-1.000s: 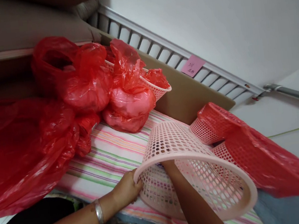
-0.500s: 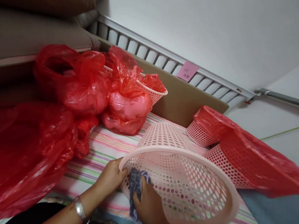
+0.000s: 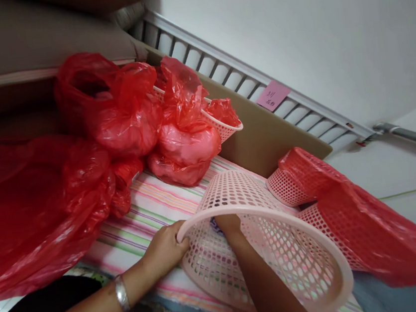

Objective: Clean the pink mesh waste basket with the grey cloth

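Observation:
A large pink perforated plastic basket [image 3: 234, 188] lies on its side on a striped cloth [image 3: 153, 202], its wide mouth facing me. My left hand [image 3: 169, 248], with a silver bracelet at the wrist, grips the left edge of the basket's rim. My right hand [image 3: 228, 222] reaches inside the basket, close to its upper inner wall; the rim partly covers it. A bit of grey-purple cloth [image 3: 216, 226] shows at its fingers, pressed near the mesh.
Filled red plastic bags [image 3: 188, 148] and a small pink basket [image 3: 227, 126] stand at the back left. More pink baskets [image 3: 288, 187] under a red bag [image 3: 365, 218] lie to the right. Behind runs a tan board [image 3: 253, 130] below a metal railing [image 3: 216, 67].
My right hand has moved up and deeper into the basket with the cloth. The basket and my left hand on its rim appear slightly farther right, as the whole view has shifted.

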Tool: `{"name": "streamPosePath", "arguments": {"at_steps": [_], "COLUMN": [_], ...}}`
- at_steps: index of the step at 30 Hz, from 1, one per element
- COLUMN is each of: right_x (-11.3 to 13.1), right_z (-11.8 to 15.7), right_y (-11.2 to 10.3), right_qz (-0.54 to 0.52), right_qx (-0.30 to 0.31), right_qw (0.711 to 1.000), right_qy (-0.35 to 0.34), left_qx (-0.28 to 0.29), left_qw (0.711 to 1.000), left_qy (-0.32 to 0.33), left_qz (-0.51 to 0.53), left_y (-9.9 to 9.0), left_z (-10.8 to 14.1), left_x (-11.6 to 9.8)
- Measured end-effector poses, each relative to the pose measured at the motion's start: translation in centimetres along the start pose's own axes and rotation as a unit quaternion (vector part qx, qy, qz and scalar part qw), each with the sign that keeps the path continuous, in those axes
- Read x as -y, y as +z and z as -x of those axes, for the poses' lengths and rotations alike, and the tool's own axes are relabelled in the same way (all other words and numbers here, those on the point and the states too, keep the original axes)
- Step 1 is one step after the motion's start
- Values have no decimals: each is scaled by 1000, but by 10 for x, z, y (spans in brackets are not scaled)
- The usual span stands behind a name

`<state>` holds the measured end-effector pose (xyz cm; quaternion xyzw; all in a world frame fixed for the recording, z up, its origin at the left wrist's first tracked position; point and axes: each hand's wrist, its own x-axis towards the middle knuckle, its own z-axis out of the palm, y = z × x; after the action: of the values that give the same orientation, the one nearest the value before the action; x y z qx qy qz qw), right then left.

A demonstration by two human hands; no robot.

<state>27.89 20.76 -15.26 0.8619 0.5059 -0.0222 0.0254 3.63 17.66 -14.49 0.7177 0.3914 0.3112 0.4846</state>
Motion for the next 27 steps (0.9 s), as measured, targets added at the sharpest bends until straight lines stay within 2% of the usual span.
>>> {"name": "streamPosePath", "arguments": {"at_steps": [2, 5, 6, 8, 10, 14, 17, 20, 24, 27], "right_x": [-1, 1, 3, 8, 13, 16, 13, 8, 2, -1], "right_z": [0, 7, 13, 32, 62, 132, 151, 126, 57, 14], "right_y": [-1, -1, -1, 2, 6, 11, 8, 2, -1, 0], "right_qz": [-6, -14, -17, -23, -36, -54, -17, 19, 10, -8], "right_qx": [10, 18, 20, 25, 32, 44, 43, 54, 53, 37], "right_qw": [1000, 1000, 1000, 999, 999, 996, 996, 998, 998, 998], "right_qy": [6, 6, 6, 9, 6, -50, -72, -28, 37, 43], "left_qx": [28, 133, 142, 136, 118, 95, 82, 58, 54, 71], "left_qw": [997, 968, 962, 958, 964, 975, 979, 989, 997, 997], "left_qy": [-32, -123, -135, -134, -119, -115, -122, -100, -47, -41], "left_qz": [70, 172, 192, 212, 207, 167, 144, 90, -7, -8], "left_y": [13, 33, 39, 46, 47, 37, 26, 16, 8, 7], "left_z": [5, 12, 14, 14, 12, 4, -1, -7, -11, -13], "left_x": [10, 22, 24, 26, 24, 15, 10, 7, 6, 5]}}
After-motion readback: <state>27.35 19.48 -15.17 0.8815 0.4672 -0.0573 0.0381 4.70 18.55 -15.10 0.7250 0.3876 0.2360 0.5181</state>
